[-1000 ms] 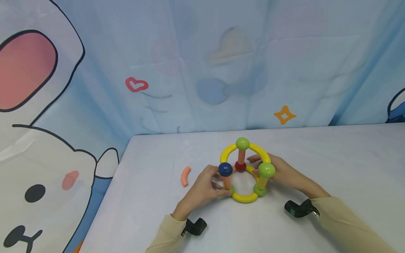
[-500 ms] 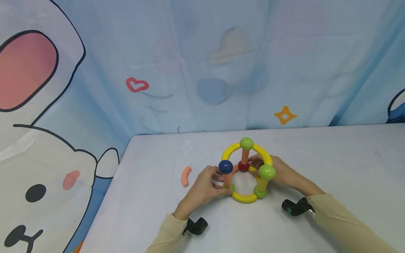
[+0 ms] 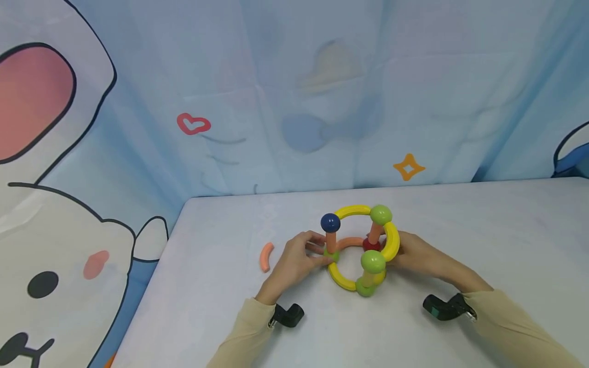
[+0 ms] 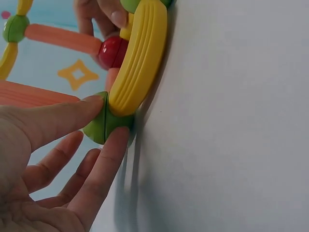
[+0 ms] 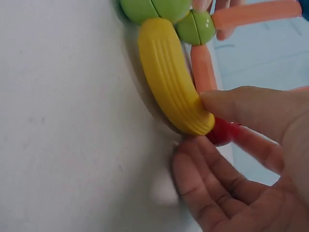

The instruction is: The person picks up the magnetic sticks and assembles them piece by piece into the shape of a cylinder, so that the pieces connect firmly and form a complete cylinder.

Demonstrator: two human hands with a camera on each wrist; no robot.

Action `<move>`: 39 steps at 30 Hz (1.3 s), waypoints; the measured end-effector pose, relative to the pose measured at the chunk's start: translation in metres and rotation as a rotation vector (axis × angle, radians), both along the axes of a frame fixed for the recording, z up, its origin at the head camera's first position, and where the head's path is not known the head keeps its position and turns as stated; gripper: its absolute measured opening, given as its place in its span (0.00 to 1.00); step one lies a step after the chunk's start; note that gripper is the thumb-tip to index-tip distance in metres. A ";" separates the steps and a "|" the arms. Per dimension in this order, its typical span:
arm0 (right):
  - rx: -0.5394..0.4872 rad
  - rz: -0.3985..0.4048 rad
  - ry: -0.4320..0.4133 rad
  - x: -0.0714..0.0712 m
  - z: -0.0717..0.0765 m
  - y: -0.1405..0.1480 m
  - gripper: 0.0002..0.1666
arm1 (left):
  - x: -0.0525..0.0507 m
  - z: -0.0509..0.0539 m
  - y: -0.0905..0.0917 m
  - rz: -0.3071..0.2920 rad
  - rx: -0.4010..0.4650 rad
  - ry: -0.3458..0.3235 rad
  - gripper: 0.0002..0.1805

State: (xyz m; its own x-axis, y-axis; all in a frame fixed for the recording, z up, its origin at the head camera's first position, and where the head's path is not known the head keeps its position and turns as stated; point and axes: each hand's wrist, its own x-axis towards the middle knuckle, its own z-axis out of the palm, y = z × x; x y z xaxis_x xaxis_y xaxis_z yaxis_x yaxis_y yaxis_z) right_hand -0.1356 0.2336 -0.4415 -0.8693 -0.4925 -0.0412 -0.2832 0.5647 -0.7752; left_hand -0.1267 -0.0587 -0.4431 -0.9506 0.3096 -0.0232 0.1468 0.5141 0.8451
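A toy frame of magnetic balls and sticks stands on the table, with a lower ring, uprights and upper curved sticks. Its top carries a blue ball (image 3: 330, 223), a rear green ball (image 3: 381, 214) and a front green ball (image 3: 373, 261). Yellow curved sticks join blue to rear green, and rear green to front green; none spans blue to front green. My left hand (image 3: 296, 260) pinches the lower left green ball (image 4: 96, 128) between thumb and finger. On the far right, my right hand (image 3: 418, 255) pinches a lower yellow curved stick (image 5: 171, 77) near the red ball (image 5: 222, 133).
A loose orange curved stick (image 3: 266, 257) lies on the white table (image 3: 221, 286), left of my left hand. Behind the table hangs a blue printed curtain (image 3: 257, 153). Both wrists carry small black cameras.
Between my hands the toy frame has turned clockwise as seen from above. The blue ball went backward, the rear green ball right, and the front green ball left and nearer. The loose stick stayed put.
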 end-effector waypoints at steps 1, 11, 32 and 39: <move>0.004 -0.006 0.009 0.001 0.001 0.001 0.22 | -0.002 0.000 0.001 0.002 -0.001 -0.001 0.22; -0.060 0.026 0.077 0.012 0.007 -0.005 0.21 | -0.021 0.001 0.005 0.024 -0.002 0.010 0.19; -0.015 0.146 -0.036 0.021 0.012 0.009 0.20 | -0.009 0.005 0.003 -0.010 -0.050 -0.133 0.21; -0.028 0.140 -0.040 0.020 0.012 0.007 0.16 | -0.013 0.005 0.007 0.002 -0.067 -0.070 0.20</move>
